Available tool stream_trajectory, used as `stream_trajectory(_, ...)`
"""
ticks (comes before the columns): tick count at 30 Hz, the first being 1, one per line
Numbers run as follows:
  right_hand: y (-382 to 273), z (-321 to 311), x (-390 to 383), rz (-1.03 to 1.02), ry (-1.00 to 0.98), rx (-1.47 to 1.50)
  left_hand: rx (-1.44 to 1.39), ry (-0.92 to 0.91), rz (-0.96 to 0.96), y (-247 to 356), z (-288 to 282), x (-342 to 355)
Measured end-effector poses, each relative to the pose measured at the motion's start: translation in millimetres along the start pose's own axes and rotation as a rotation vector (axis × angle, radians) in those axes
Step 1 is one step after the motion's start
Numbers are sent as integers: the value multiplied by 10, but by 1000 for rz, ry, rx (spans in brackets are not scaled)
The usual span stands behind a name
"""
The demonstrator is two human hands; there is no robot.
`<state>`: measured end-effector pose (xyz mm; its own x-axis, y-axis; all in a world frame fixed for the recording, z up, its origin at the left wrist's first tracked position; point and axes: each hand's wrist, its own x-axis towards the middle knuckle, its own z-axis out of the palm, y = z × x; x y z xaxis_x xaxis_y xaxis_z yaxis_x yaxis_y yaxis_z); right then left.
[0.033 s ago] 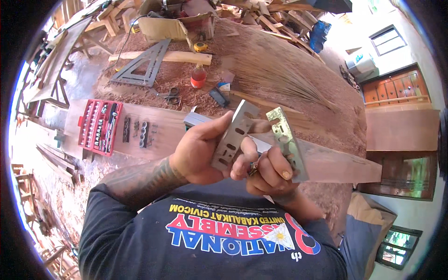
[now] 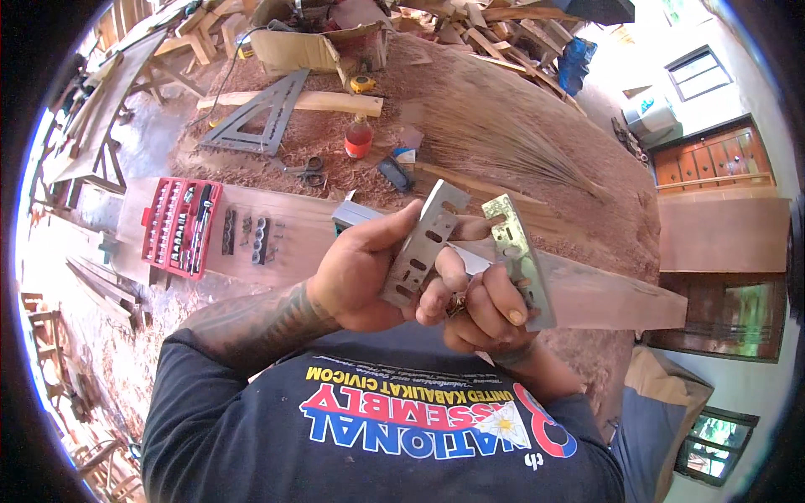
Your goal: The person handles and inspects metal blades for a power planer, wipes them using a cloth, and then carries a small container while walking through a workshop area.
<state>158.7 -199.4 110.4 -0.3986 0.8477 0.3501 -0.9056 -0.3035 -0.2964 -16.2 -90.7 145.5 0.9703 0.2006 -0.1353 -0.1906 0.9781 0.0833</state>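
Note:
My left hand [image 2: 356, 272] is closed on a flat, slotted planer blade [image 2: 425, 239], held tilted with its thumb along one edge. A second, shinier planer blade [image 2: 521, 264] is in my right hand [image 2: 482, 314], whose fingers are curled against it. The two blades stand apart, facing up, above a long wooden board [image 2: 604, 293]. A ring shows on a finger of my right hand. Behind my left hand lies a grey metal piece [image 2: 356, 215], partly hidden. Further left on the board are dark clamp bars [image 2: 261, 241] with small screws beside them.
A red socket set case [image 2: 180, 226] lies open at the board's left. Beyond, on sawdust, are a metal triangle square [image 2: 260, 117], scissors [image 2: 312, 173], a bottle with red liquid [image 2: 358, 138], a yellow tape measure [image 2: 362, 84] and a cardboard box [image 2: 306, 54]. Wood scraps [image 2: 511, 46] pile up behind.

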Motion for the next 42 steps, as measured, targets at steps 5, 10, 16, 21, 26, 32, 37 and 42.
stream_trajectory(5,15,-78,65,-27,-125,75,68,-37,16,-22,-26,6)
stream_trajectory(10,44,-49,54,-24,-115,50,51,-121,-3,-33,-32,15)
stream_trajectory(16,62,63,48,-31,48,-82,-34,-290,-37,-46,-167,28)
stream_trajectory(21,81,41,21,-13,58,-116,-41,-323,-45,-58,-225,43)
stream_trajectory(26,122,136,34,-41,117,-160,-19,-295,-57,-75,-250,11)
stream_trajectory(32,191,85,-150,-4,264,-209,-162,-210,-195,-81,-261,-20)
stream_trajectory(37,272,-39,-150,-41,198,-260,-127,-371,-227,-89,-240,27)
stream_trajectory(42,276,-76,-78,-100,89,-140,-14,-309,-188,-73,-258,-10)
